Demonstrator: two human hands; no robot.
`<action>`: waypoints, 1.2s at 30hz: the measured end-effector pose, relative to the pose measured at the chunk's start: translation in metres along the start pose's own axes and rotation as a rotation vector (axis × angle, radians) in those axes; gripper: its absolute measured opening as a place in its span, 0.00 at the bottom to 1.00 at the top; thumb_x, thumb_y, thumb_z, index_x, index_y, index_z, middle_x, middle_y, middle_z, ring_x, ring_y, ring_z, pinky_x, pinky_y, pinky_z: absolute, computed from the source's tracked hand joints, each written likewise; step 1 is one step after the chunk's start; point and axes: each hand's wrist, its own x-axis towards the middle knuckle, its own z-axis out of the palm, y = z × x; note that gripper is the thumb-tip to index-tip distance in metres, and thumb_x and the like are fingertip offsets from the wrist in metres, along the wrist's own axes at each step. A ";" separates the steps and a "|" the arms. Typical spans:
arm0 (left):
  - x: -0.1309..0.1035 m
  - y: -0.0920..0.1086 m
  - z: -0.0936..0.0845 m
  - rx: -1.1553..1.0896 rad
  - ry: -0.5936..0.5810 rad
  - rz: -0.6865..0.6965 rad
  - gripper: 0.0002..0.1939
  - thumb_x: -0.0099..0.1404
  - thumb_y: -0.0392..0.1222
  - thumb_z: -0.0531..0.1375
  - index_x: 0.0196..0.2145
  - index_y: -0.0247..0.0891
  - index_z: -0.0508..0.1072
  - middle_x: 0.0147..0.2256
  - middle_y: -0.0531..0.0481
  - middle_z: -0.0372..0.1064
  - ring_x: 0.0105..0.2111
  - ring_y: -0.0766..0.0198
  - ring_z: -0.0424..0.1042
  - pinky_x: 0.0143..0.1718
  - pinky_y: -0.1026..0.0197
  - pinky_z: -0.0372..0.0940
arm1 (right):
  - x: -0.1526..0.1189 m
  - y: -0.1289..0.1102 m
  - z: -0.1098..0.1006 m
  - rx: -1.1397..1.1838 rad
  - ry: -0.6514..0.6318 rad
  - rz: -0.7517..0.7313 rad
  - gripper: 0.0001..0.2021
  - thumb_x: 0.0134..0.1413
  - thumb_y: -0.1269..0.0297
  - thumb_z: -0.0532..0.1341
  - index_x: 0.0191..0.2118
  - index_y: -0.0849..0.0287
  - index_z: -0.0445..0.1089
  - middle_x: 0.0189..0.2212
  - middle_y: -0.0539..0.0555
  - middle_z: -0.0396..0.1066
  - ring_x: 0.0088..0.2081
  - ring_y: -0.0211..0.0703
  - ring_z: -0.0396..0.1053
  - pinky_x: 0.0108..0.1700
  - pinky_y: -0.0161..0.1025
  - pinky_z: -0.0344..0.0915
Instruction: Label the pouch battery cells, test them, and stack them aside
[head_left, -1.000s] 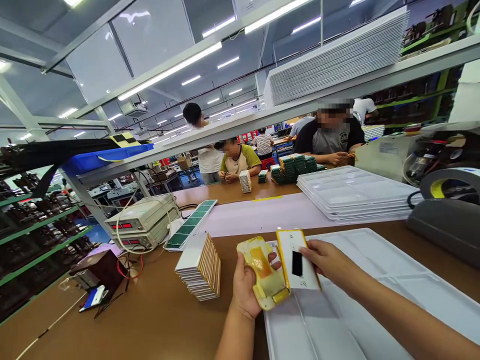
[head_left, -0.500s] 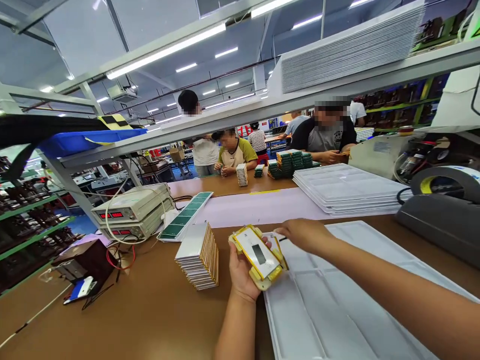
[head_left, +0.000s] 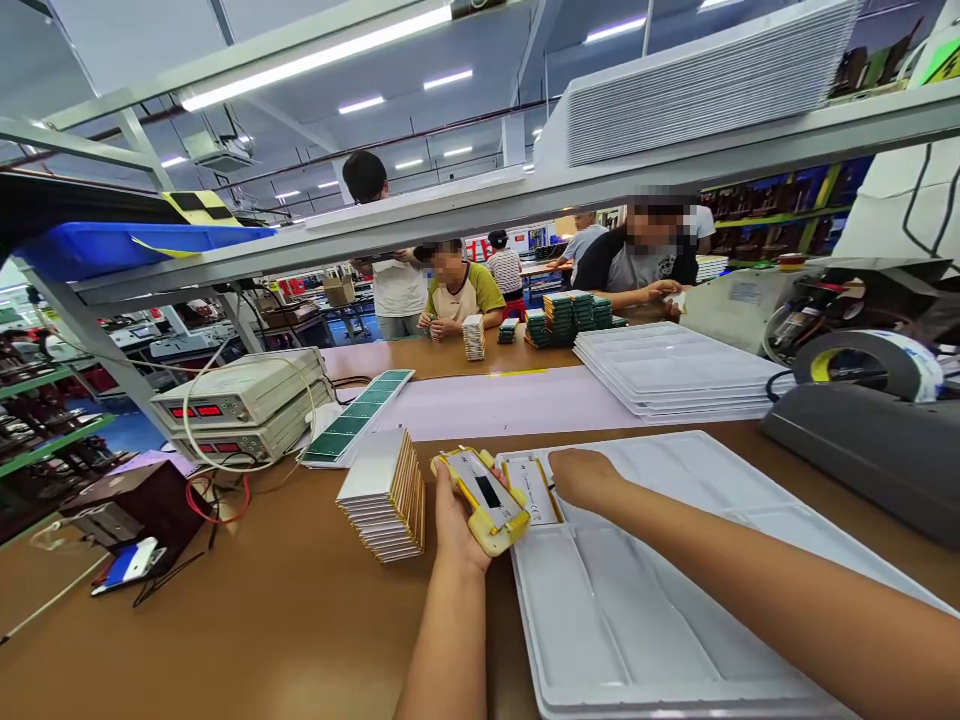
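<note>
My left hand (head_left: 459,535) is closed around a pale yellow holder (head_left: 491,540). Lying in the holder is a flat white battery cell (head_left: 466,468) with yellow edges and a black rectangle on its face. My right hand (head_left: 589,482) is over the white compartment tray (head_left: 637,610), its fingers curled and their tips hidden. Right beside it, another battery cell (head_left: 527,487) with printed markings lies in the tray's near-left corner compartment, a thin dark strip along its side by my fingers. To the left of my left hand stands a neat stack of battery cells (head_left: 379,495).
Two stacked meters (head_left: 240,400) and a green-panelled strip (head_left: 358,420) lie at the left. White trays (head_left: 660,365) are piled behind, near a tape roll (head_left: 862,365) on a grey dispenser. A shelf beam (head_left: 420,220) crosses overhead. Co-workers sit across the bench.
The battery cell by my right hand now lies in the tray's corner. My left hand with the holder has shifted slightly left and away from it. The view has tipped a little.
</note>
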 end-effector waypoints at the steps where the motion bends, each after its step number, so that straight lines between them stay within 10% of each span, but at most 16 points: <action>1: 0.000 0.000 -0.001 -0.017 -0.024 -0.017 0.27 0.50 0.60 0.57 0.37 0.32 0.69 0.28 0.43 0.69 0.27 0.57 0.70 0.31 0.53 0.65 | 0.004 0.001 0.000 0.033 -0.014 0.028 0.04 0.48 0.70 0.55 0.29 0.64 0.66 0.30 0.62 0.70 0.33 0.51 0.68 0.31 0.42 0.61; 9: 0.000 0.002 -0.005 -0.046 -0.090 -0.094 0.26 0.50 0.59 0.57 0.35 0.31 0.69 0.24 0.46 0.68 0.24 0.61 0.68 0.31 0.57 0.64 | 0.005 -0.013 0.006 0.345 -0.066 0.079 0.13 0.55 0.62 0.49 0.23 0.62 0.61 0.12 0.46 0.57 0.17 0.34 0.60 0.22 0.32 0.55; 18: -0.003 -0.001 -0.004 -0.057 -0.146 -0.043 0.29 0.50 0.62 0.56 0.38 0.32 0.69 0.28 0.44 0.70 0.27 0.59 0.69 0.32 0.56 0.64 | 0.010 -0.017 -0.050 0.372 0.150 0.058 0.09 0.53 0.66 0.52 0.30 0.65 0.65 0.31 0.59 0.68 0.34 0.44 0.65 0.33 0.36 0.58; 27: -0.005 -0.009 -0.004 -0.127 -0.291 -0.044 0.31 0.53 0.62 0.52 0.46 0.37 0.67 0.38 0.43 0.71 0.38 0.51 0.69 0.38 0.48 0.62 | -0.018 -0.053 -0.036 0.441 -0.131 -0.250 0.09 0.52 0.65 0.53 0.32 0.64 0.68 0.29 0.52 0.70 0.28 0.36 0.64 0.28 0.30 0.57; 36: -0.010 -0.004 -0.005 -0.107 -0.393 -0.021 0.37 0.50 0.68 0.49 0.46 0.35 0.66 0.36 0.41 0.70 0.39 0.49 0.68 0.40 0.45 0.60 | -0.067 0.018 -0.055 0.060 0.136 -0.104 0.17 0.53 0.50 0.49 0.30 0.55 0.68 0.29 0.53 0.69 0.31 0.44 0.64 0.29 0.36 0.52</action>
